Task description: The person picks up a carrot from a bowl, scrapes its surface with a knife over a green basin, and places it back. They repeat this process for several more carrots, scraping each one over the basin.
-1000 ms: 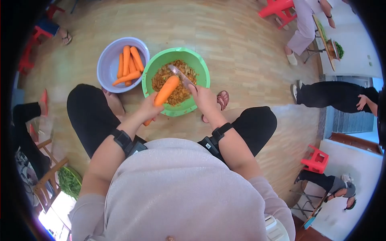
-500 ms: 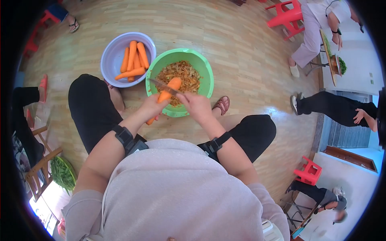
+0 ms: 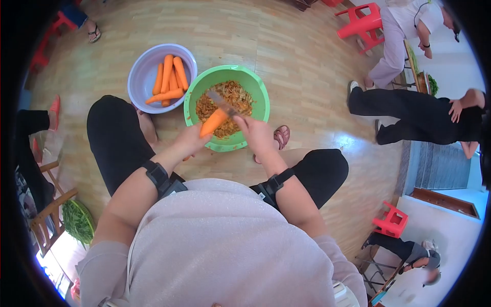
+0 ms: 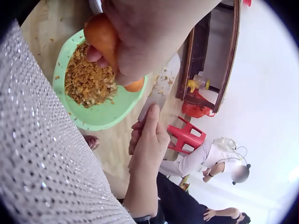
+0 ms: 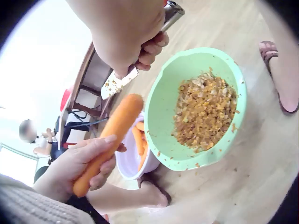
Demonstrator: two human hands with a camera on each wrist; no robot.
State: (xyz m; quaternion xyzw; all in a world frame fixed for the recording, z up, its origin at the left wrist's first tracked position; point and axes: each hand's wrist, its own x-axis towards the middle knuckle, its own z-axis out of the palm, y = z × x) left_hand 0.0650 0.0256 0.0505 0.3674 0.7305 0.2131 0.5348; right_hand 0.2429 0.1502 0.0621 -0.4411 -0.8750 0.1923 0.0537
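Note:
In my left hand point(image 3: 192, 139) I grip a large whole carrot point(image 5: 124, 119), its far end angled up over the green basin point(image 3: 262, 102). My right hand point(image 3: 258, 135) holds a knife point(image 4: 154, 100) by its metal handle. The broad blade has orange bits stuck to it. In the head view the blade overlaps the carrot's far end; in the right wrist view it stands apart from the carrot. Chopped orange and pale bits point(image 5: 205, 112) cover the bottom of the basin.
A lilac basin point(image 3: 134, 92) with several whole carrots point(image 3: 166, 71) stands left of the green one on the wood floor. My knees flank the basins. Red stools point(image 3: 391, 219), a basket of greens point(image 3: 76, 220) and other people point(image 3: 409, 115) are around the room's edges.
The knife has swung from lying across the carrot to pointing up and away over its far end. At the right, a person in black trousers has stepped further into the room.

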